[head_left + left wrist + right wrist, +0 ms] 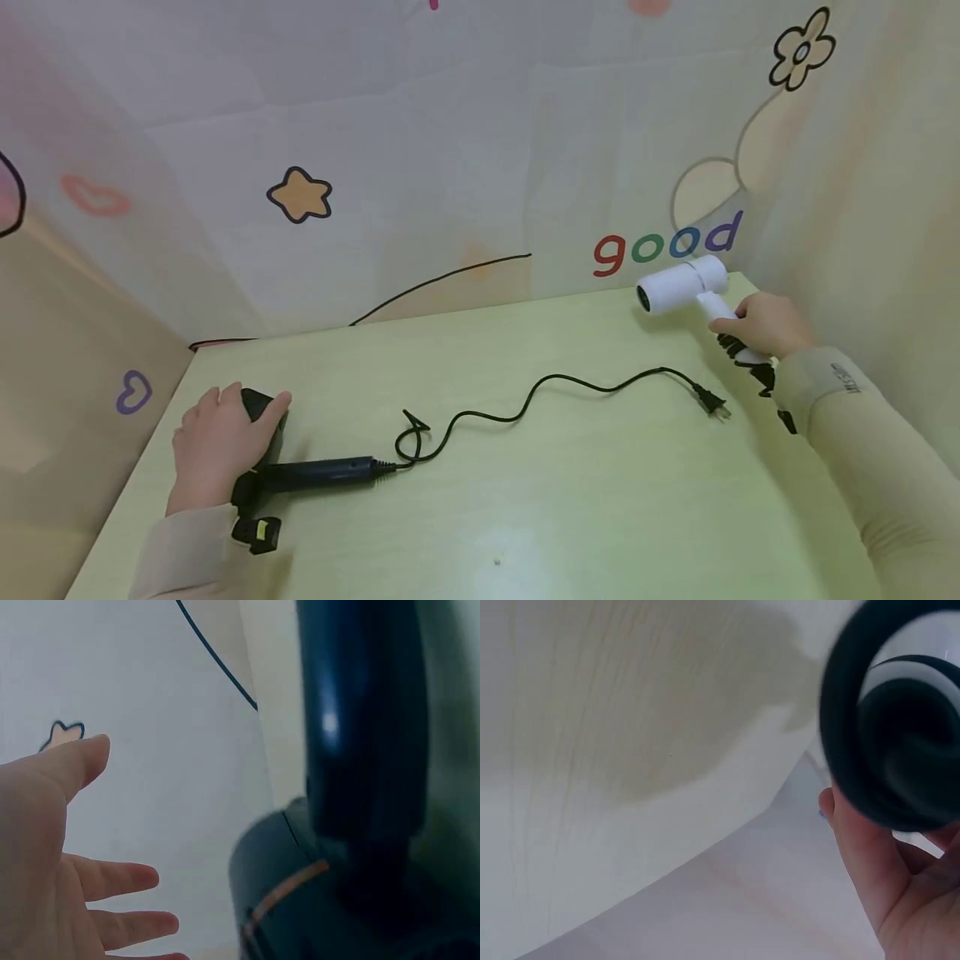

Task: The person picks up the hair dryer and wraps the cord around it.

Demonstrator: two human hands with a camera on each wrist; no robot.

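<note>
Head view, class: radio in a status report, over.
Left grip over black hair dryer, fingers extended. Right grip holds white hair dryer. Possible snag: black cord lying across table.

My table [600, 492] is pale yellow-green with faint wood grain; on it lies a black hair dryer [318, 473], its cord [495, 418] looping once, then winding to a two-pronged plug [709, 402] near my right.
</note>
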